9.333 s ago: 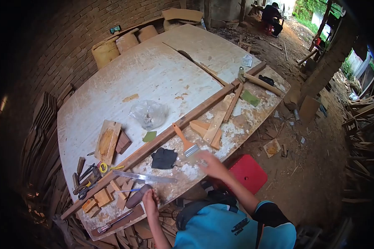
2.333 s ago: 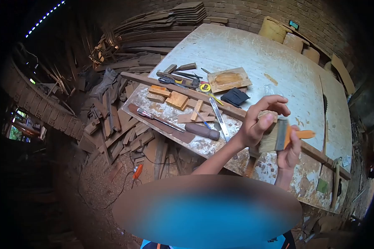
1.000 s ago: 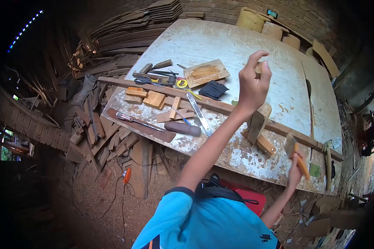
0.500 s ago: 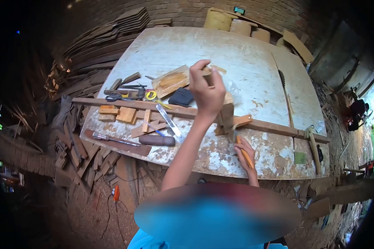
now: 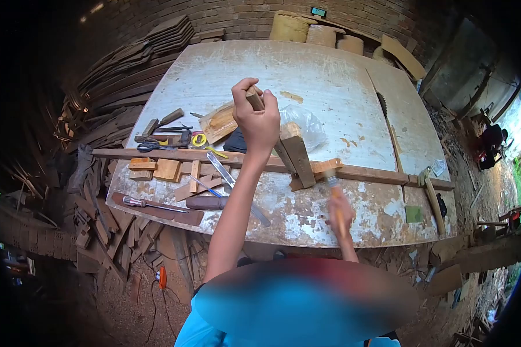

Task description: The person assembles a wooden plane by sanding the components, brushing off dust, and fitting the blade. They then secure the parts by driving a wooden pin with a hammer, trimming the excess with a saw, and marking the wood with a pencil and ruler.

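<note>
My left hand (image 5: 257,118) is raised above the bench, its fingers wrapped around a narrow wooden piece (image 5: 253,98) whose end sticks up past the thumb. Below that hand, a thick wooden block (image 5: 297,156) stands tilted by the long rail; whether it joins the held piece is hidden. My right hand (image 5: 340,215), smeared by motion, is closed around the orange-yellow handle of what looks like a chisel (image 5: 336,191). Its metal end is blurred and lies near a small light wooden piece (image 5: 327,165) beside the block.
A long wooden rail (image 5: 367,173) crosses the worn bench (image 5: 307,222). Scissors (image 5: 149,146), a tape measure (image 5: 199,140), a metal ruler (image 5: 221,169) and small wood blocks (image 5: 167,170) lie left. A wooden-handled tool (image 5: 434,202) lies right; a plastic bag (image 5: 308,127) sits behind.
My left hand has shifted left with the wooden piece, and the block below shows more fully. My right hand has changed its hold on the chisel-like tool and is now blurred.
</note>
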`<state>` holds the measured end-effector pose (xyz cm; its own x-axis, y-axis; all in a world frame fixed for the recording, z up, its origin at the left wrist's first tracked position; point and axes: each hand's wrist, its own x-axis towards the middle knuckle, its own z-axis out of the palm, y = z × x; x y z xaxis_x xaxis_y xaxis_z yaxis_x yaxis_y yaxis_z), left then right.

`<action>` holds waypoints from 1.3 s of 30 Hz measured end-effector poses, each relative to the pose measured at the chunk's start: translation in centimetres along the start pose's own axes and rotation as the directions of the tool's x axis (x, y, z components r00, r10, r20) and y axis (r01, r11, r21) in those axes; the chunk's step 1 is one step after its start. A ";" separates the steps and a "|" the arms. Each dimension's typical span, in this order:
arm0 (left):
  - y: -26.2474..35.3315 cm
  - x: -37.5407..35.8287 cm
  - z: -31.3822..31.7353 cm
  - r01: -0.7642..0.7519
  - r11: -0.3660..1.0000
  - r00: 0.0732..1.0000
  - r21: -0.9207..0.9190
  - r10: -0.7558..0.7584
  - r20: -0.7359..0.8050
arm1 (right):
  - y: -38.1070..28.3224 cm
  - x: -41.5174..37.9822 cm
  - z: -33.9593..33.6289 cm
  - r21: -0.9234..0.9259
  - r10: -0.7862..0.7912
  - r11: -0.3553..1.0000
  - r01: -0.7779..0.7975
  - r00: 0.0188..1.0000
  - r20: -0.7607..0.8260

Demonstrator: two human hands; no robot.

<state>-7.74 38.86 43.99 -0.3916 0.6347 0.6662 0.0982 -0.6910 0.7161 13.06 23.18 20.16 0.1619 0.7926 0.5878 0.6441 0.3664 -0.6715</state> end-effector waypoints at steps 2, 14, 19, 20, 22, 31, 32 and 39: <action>-0.1 0.2 -0.2 0.006 1.000 1.000 -0.021 -0.006 0.014 | 0.7 1.8 0.2 -0.053 0.044 0.997 -0.053 0.986 -0.158; -0.9 0.4 -1.4 0.222 0.857 0.944 -0.464 -0.069 0.324 | -4.3 6.7 -1.4 -0.008 -0.179 0.984 0.179 0.979 -0.092; -0.8 -0.3 -1.4 0.438 0.695 0.854 -0.570 -0.123 0.506 | -6.5 6.0 0.6 -0.007 -0.359 0.933 0.361 0.924 -0.132; -0.7 -0.4 -1.3 0.424 0.705 0.853 -0.569 -0.100 0.512 | -7.9 4.7 1.2 -0.060 -0.406 0.913 0.403 0.912 -0.054; -0.6 -0.4 -1.4 0.407 0.718 0.849 -0.564 -0.070 0.524 | -9.1 3.2 1.7 -0.037 -0.441 0.893 0.448 0.890 0.118; -0.6 -1.0 0.5 0.385 0.782 0.834 -0.490 -0.067 0.548 | -16.6 11.7 -1.5 0.031 -0.495 0.860 0.510 0.846 -0.197; -0.5 -1.0 0.9 0.364 0.799 0.839 -0.479 -0.058 0.541 | -17.2 12.2 -1.7 -0.014 -0.541 0.833 0.553 0.809 -0.231; -0.9 -0.8 1.5 0.341 0.805 0.866 -0.486 -0.068 0.495 | -12.5 9.0 0.0 -0.061 -0.522 0.853 0.519 0.844 -0.121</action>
<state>-6.09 39.48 43.14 0.1073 0.7677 0.6317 -0.4988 -0.5081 0.7022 6.48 25.79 33.83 -0.1096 0.4187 0.9015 0.6791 0.6938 -0.2397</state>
